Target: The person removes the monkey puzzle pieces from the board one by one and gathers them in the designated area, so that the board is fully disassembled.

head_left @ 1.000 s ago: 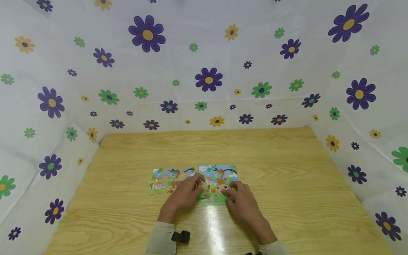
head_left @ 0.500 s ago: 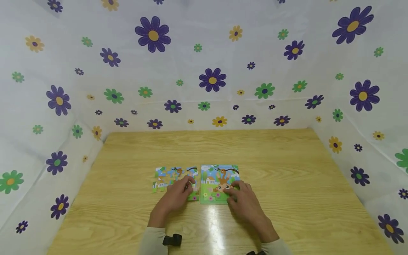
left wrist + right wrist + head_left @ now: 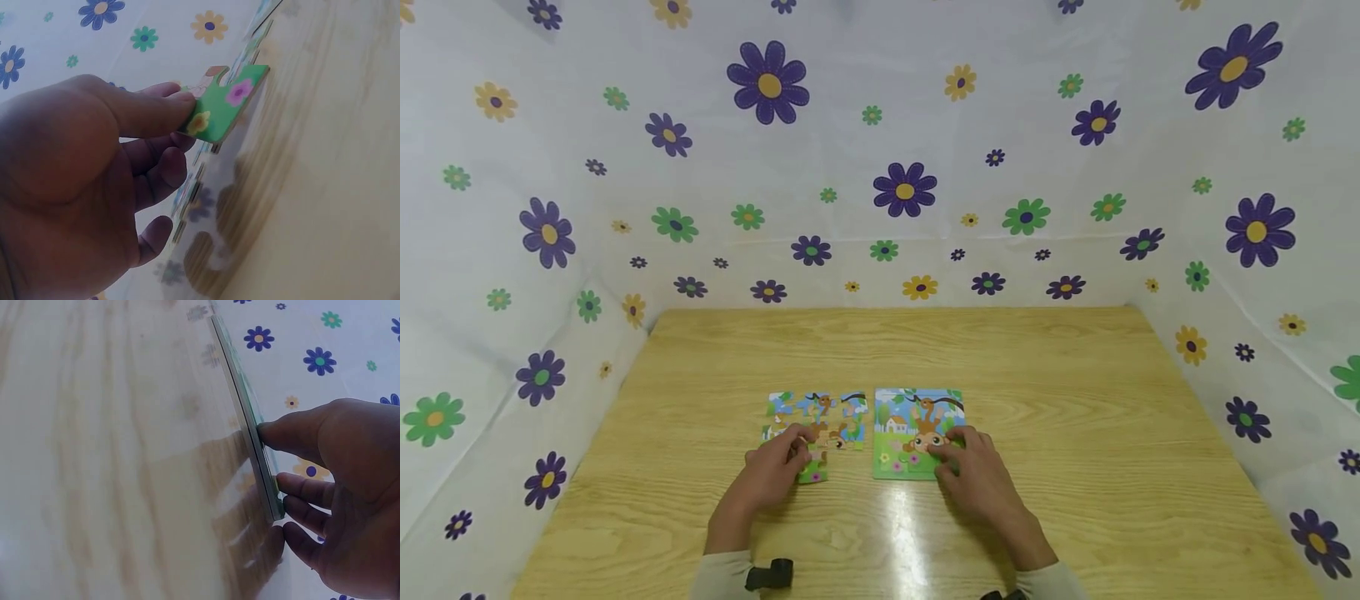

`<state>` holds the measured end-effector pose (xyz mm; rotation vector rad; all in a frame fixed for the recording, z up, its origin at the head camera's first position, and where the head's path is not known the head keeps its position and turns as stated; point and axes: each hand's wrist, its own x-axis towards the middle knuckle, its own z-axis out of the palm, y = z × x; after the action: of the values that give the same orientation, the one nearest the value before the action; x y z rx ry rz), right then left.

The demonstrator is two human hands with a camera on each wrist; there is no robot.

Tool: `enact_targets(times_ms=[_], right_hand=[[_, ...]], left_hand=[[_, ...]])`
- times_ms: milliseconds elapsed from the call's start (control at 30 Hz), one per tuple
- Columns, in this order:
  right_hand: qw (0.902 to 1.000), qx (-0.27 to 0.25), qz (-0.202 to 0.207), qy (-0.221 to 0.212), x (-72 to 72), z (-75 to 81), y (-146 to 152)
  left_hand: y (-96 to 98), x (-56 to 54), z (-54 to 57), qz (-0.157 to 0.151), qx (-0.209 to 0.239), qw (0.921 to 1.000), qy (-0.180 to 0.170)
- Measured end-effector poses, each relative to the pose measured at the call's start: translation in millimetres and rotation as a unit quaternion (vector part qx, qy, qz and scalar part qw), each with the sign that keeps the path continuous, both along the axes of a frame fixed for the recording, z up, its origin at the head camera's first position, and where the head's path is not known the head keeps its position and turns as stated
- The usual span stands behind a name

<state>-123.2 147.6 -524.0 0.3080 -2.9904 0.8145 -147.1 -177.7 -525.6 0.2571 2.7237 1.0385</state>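
My left hand [image 3: 767,471] pinches a green jigsaw piece [image 3: 225,112] with a pink and a yellow flower, between thumb and forefinger. In the left wrist view the piece is tilted above the table, the other fingers loosely bent. Several loose jigsaw pieces [image 3: 853,406] with parts of a monkey picture lie around and beyond this hand, partly hidden by it. My right hand [image 3: 981,471] rests on the lower right of a square puzzle board [image 3: 895,407] showing a monkey, a house and flowers. Its thumb and fingertips touch the board [image 3: 250,437] in the right wrist view.
The wooden table [image 3: 1075,400] reaches out on all sides of the puzzle. White cloth [image 3: 820,158] printed with flowers hangs at the back, left and right. Dark camera straps [image 3: 770,574] sit at the wrists.
My left hand has moved left from the board to the loose pieces, bringing the flowered jigsaw piece with it. The board's lower left picture is now uncovered. My right hand stays on the board.
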Motion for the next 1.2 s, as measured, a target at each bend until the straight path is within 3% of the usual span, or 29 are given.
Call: enact_targets(times_ms=[700,867,1000,1200], right_hand=[[0.9995,-0.008,-0.002,-0.031,-2.7,-0.2,1],[0.9991,-0.015,-0.004,-0.040,-2.9,-1.6,2],[0.9993,-0.017,-0.005,-0.033,-3.1,-1.9,2],[0.9994,-0.021,-0.001,-0.026,-2.4,-2.7,1]], left_hand=[[-46.5,9.6,-0.9,0.082,-0.054,0.9950,-0.015],[-46.5,9.7,-0.7,0.092,-0.056,0.9942,-0.008],[-43.6,7.4,-0.7,0.094,-0.043,0.9943,0.024],[-19.4,0.8,-8.1,0.070,-0.005,0.9949,0.072]])
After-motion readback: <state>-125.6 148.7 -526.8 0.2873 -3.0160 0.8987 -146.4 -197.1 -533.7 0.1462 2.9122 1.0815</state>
